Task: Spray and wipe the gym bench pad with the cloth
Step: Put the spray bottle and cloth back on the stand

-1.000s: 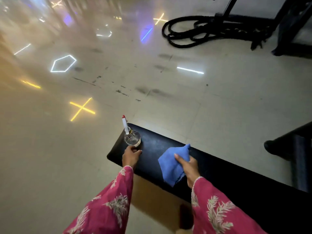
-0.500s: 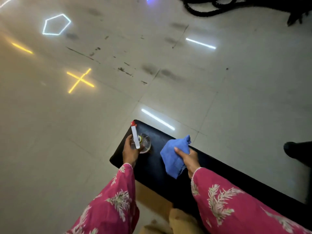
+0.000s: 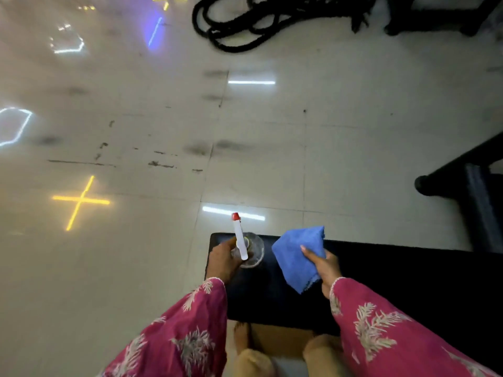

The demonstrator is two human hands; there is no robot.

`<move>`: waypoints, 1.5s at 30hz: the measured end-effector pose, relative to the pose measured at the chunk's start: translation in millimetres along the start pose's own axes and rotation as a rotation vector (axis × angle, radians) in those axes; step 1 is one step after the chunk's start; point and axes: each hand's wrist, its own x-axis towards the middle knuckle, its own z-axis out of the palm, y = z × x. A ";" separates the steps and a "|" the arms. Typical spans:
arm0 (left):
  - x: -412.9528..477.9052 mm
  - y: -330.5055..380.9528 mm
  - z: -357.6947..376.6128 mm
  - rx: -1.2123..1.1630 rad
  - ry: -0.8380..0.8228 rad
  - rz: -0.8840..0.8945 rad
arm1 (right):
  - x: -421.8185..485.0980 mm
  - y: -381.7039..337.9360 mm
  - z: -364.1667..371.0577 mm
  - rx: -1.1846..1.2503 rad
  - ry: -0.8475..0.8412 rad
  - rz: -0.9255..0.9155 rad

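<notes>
The black gym bench pad (image 3: 394,273) runs from the lower middle to the right edge. A clear spray bottle (image 3: 251,253) with a white sprayer and red nozzle stands at the pad's left end. My left hand (image 3: 223,259) is wrapped around the bottle from the left. A folded blue cloth (image 3: 298,254) lies just right of the bottle, over the pad. My right hand (image 3: 322,266) grips the cloth's right side, thumb on top. Both sleeves are pink with a pale leaf print.
Pale tiled floor with glowing light reflections surrounds the bench. A coil of black rope (image 3: 245,25) lies far ahead. A black equipment frame (image 3: 468,180) stands at the right. My feet (image 3: 245,338) show under the pad's near edge.
My left hand has closed around the spray bottle, which it only touched at the base before. The right hand keeps hold of the cloth. The view has swung, so the pad appears more level.
</notes>
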 end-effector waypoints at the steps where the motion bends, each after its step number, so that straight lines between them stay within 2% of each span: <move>1: -3.5 10.9 -6.9 0.032 -0.033 0.054 | -11.3 1.1 -4.6 0.050 0.044 -0.005; 6: -33.9 65.2 -11.6 0.092 -0.187 0.277 | -76.7 12.2 -33.9 0.322 0.248 -0.070; 11: -79.0 92.5 33.0 0.281 -0.399 0.507 | -144.2 58.9 -84.0 0.552 0.449 -0.088; 16: -154.4 95.4 95.9 0.504 -0.602 0.713 | -222.3 147.5 -139.6 0.745 0.644 -0.112; 23: -309.7 37.3 148.7 0.575 -0.817 0.993 | -368.0 306.4 -154.4 0.993 0.893 -0.140; 25: -341.8 16.5 155.2 0.574 -0.849 1.006 | -402.9 337.6 -144.0 1.033 0.904 -0.136; 33: -510.1 -87.4 181.1 0.694 -1.069 1.136 | -519.5 489.5 -111.9 1.204 1.177 -0.008; 38: -545.4 -122.9 217.9 0.747 -1.166 1.159 | -518.3 542.5 -110.7 1.281 1.212 0.031; 45: -544.4 -162.9 310.6 0.882 -1.170 1.211 | -468.9 595.8 -136.5 1.292 1.253 0.072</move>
